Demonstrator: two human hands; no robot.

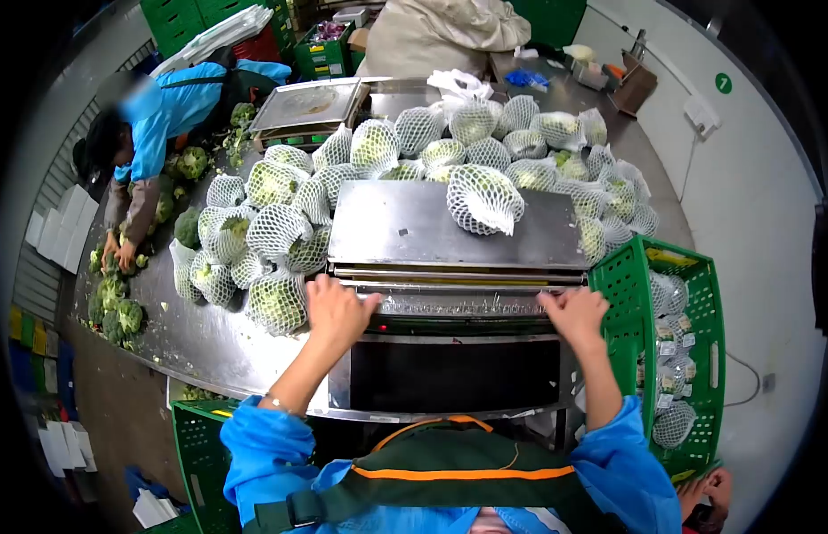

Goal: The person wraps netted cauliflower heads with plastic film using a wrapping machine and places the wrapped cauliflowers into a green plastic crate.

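My left hand point(336, 311) rests at the left end of the metal wrapping machine's front bar, its fingers apart. At the bar's right end is my right hand point(576, 313), also with fingers apart. Neither hand shows anything held. Between them runs the machine's front bar point(458, 304), with a row of small teeth or droplets along it. One broccoli head in white foam netting point(483, 199) lies on the machine's flat metal plate point(387, 222), beyond my hands. Close to my left hand is another netted broccoli head point(277, 301).
Many netted heads point(374, 147) surround the plate. A green crate point(623, 298) with wrapped heads stands at right. A co-worker point(178, 111) reaches toward loose broccoli point(120, 311) at left. A scale point(307, 105) stands behind. Another person's hand point(717, 488) shows at lower right.
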